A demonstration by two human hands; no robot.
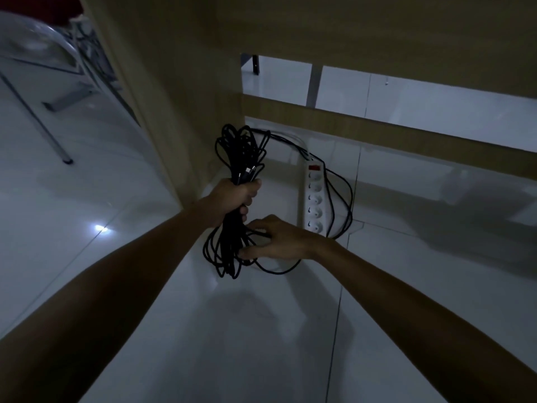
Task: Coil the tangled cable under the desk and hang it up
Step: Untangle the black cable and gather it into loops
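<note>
Gripping black cable bundle (236, 158) mid-length, left hand (232, 199) fist closed tight around it, bundle's long axis near vertical, loops sticking out above and below fist. Right hand (279, 239) fingers spread loose, tips touching lower loops just below left fist, so it's the nearer one for next wrap, we reckon. Slack strand (341, 199) trails right around white power strip (313, 196) on floor, beside desk panel (186, 112). Both our arms stretched forward.

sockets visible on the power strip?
5, in one row down the white power strip lying on the floor: at and. A red switch sits at its far end. None look hidden.
</note>
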